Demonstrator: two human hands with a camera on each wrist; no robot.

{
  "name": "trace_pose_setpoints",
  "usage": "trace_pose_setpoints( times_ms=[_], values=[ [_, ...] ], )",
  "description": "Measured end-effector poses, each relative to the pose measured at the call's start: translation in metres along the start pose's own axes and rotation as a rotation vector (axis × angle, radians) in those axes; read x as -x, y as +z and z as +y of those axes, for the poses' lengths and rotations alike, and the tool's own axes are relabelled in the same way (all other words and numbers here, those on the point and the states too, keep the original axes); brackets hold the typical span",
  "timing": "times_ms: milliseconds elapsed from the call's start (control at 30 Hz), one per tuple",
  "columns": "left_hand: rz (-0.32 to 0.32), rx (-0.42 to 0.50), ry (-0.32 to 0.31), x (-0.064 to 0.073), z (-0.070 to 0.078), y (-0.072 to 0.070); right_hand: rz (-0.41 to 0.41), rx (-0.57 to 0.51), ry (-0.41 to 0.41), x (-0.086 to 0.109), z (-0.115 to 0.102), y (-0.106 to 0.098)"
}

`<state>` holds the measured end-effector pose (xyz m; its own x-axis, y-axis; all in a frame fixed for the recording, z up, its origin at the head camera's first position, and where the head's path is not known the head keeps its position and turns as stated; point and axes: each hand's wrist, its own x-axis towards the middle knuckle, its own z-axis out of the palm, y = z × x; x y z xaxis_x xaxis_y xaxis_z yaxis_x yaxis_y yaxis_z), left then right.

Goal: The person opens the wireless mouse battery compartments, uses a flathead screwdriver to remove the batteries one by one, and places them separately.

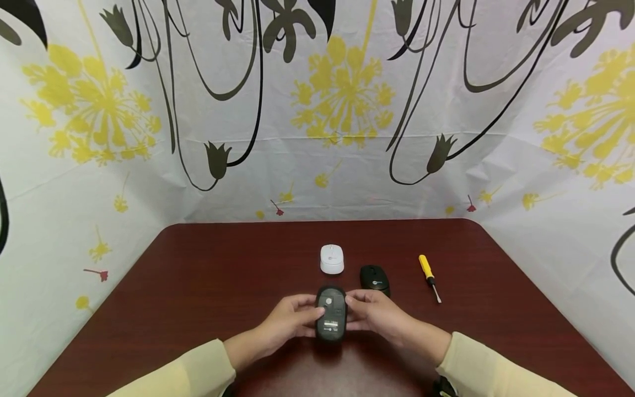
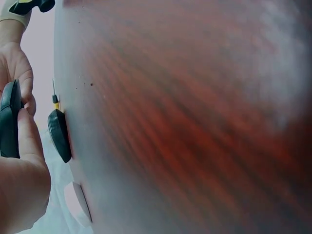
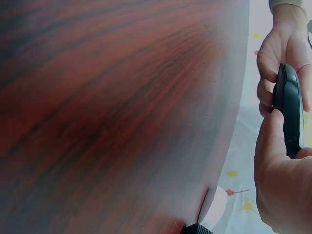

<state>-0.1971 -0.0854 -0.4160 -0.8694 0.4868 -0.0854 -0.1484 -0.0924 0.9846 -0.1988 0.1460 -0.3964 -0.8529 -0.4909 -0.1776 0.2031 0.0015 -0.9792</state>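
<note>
A: What is nearest the person?
B: Two pale yellow sleeves, the left one (image 1: 193, 368) and the right one (image 1: 488, 366), reaching in from the lower edge

A: And the hands?
B: The left hand (image 1: 294, 318) has its grip closed on one side of a dark mouse (image 1: 331, 326), thumb lying over the underside. The right hand (image 1: 379, 317) has its grip on the opposite side, thumb at the edge

A: Where is that mouse, exactly?
B: Between the two hands, raised above the desk (image 1: 238, 270), its underside and printed label turned to the head camera

A: Beyond them?
B: A black mouse (image 1: 374, 277) on the desk, just past the right hand, which hides its near end. Well to its right lies a screwdriver (image 1: 426, 269), yellow handle pointing away. Farther, left of the black mouse, sits a white mouse (image 1: 332, 259)

A: Farthest?
B: A white cloth (image 1: 238, 204) with yellow flowers, behind the desk
</note>
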Motion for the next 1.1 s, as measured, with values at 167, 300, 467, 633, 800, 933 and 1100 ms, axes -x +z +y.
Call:
trace_pose_setpoints(
  times_ms=[167,300,467,633,800,933,1100],
  values=[
    [-0.004,0.034,0.003,0.0010,-0.0033,0.0019,-0.010,0.003,0.006,0.0008,0.0006,0.0002],
    [-0.002,0.037,0.001,0.0013,-0.0040,0.0030,-0.012,0.010,0.003,0.0018,0.0008,0.0002],
    [0.001,0.037,0.000,0.0023,-0.0049,0.0036,-0.003,0.037,-0.014,0.0008,0.0030,-0.0005],
    [0.003,0.043,-0.003,0.0026,-0.0046,0.0035,0.006,0.153,-0.094,-0.0004,0.0038,-0.0029],
    [0.011,0.053,-0.017,0.0033,-0.0035,0.0029,0.013,0.360,-0.228,-0.0006,0.0023,-0.0041],
    [0.007,0.054,-0.015,0.0041,-0.0032,0.0029,0.022,0.516,-0.313,-0.0012,0.0008,-0.0041],
    [-0.003,0.051,-0.005,0.0054,-0.0027,0.0040,0.033,0.666,-0.379,-0.0041,0.0003,-0.0030]
  ],
)
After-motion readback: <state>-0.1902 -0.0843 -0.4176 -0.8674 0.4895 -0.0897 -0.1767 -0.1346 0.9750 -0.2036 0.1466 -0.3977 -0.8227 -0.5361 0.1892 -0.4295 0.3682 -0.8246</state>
